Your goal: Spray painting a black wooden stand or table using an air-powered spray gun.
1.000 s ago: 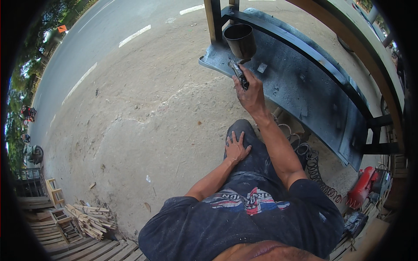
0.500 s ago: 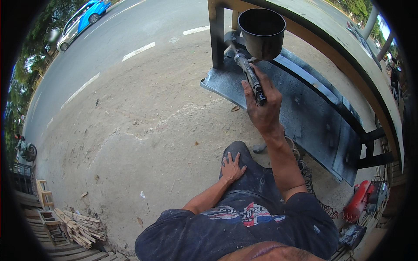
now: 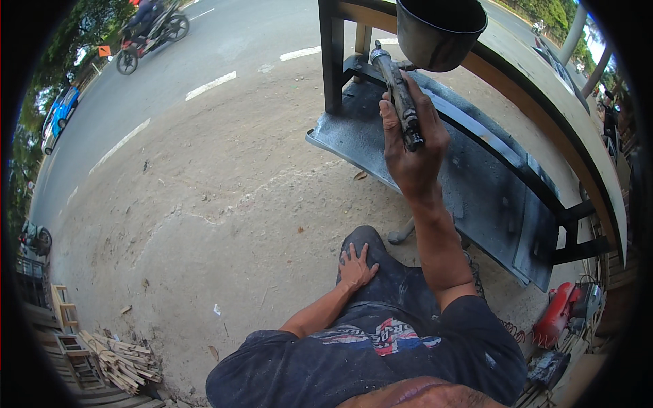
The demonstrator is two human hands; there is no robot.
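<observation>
My right hand (image 3: 423, 153) is closed around a paint-smeared spray gun (image 3: 398, 92), which points away from me. A dark metal paint cup (image 3: 435, 44) is attached at the gun's right side, its top cut off by the picture's edge. Just beyond stands a wooden table frame (image 3: 332, 68) with black-painted legs and rails and a pale top. Under the gun, a blue-grey sheet (image 3: 483, 197) speckled with dark paint lies low within the frame. My left hand (image 3: 357, 267) rests on my left knee, fingers spread and holding nothing.
A red air compressor (image 3: 559, 309) sits at the lower right, near a coiled hose (image 3: 511, 330). Thin wood strips (image 3: 122, 360) are heaped at the lower left. Beyond the dirt ground runs a road (image 3: 224, 34) with a motorcycle (image 3: 151, 41) and a blue-and-white car (image 3: 61, 117).
My right hand has raised the spray gun and cup upward and slightly right, away from the frame's left leg. The left hand stays on the knee. A motorcycle has appeared on the road.
</observation>
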